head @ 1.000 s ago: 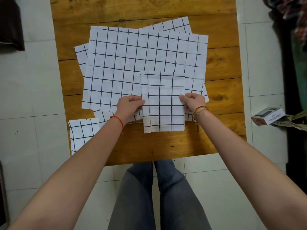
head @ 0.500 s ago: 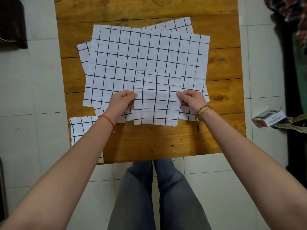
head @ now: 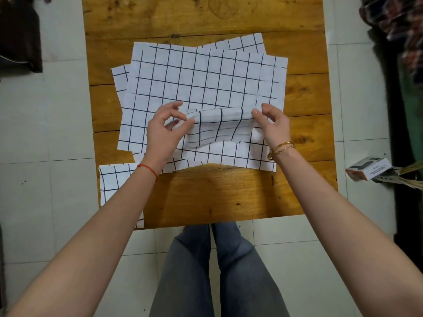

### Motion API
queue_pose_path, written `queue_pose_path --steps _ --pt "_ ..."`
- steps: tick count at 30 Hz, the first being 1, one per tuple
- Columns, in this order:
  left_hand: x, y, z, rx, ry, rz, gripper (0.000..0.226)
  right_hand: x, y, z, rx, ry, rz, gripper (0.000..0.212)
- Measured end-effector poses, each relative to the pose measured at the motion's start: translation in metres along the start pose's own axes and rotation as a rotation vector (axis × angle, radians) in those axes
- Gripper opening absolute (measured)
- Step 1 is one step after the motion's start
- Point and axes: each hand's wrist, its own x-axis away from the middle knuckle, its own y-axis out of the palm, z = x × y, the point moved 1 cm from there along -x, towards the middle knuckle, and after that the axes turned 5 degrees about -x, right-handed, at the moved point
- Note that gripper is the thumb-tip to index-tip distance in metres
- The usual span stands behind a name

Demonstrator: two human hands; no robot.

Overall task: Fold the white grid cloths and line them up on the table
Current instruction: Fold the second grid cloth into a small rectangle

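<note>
While I lift it: folded cloth (head: 219, 126) spans crosswise between both hands.
Grip: left hand (head: 163, 131) and right hand (head: 273, 125) pinch its ends.

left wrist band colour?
Red string band, seen in the head view.

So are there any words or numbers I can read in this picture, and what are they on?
small box on the floor to the right of the table: it has printing on its white side, too small and blurred to read.
grid cloths: only black lines, no words.
wooden table: no words.
Nothing else shows any writing.
</note>
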Motion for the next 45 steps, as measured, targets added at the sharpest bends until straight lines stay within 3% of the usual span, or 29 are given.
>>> queue_pose_path --steps 2,7,14,18,23,27,32,36,41,45 --pt "-0.002 -0.001 0.010 0.053 0.029 -0.011 0.013 0.001 0.002 -0.016 -0.052 -0.051 0.019 0.012" --pt "-0.006 -0.002 0.027 0.233 -0.016 0.025 0.015 0.007 0.007 -0.040 -0.213 -0.092 0.010 0.022" --pt "-0.017 -0.004 0.013 0.313 -0.244 0.053 0.018 0.003 0.012 -0.036 -0.162 -0.134 0.034 0.018" --pt "-0.021 0.001 -0.002 0.216 -0.343 -0.015 0.035 -0.004 0.016 -0.020 -0.116 -0.047 0.015 0.022" --pt "-0.025 0.009 -0.026 0.053 -0.385 -0.085 0.051 -0.018 0.024 0.013 0.142 0.100 -0.021 0.034" --pt "-0.031 0.014 -0.041 -0.078 -0.380 -0.095 0.061 -0.022 0.027 0.026 0.285 0.113 -0.018 0.028" --pt "-0.032 0.013 -0.047 -0.216 -0.250 -0.108 0.064 -0.022 0.039 0.026 0.424 -0.056 0.021 0.030" --pt "-0.028 0.010 -0.052 -0.369 -0.104 -0.059 0.063 -0.019 0.056 0.022 0.673 -0.216 -0.013 0.037" --pt "-0.027 0.005 -0.055 -0.762 0.215 -0.070 0.057 -0.011 0.087 0.012 1.038 -0.590 -0.140 0.041" --pt "-0.026 0.005 -0.061 -0.952 0.283 -0.137 0.062 -0.002 0.113 0.015 1.285 -0.700 -0.315 0.047"
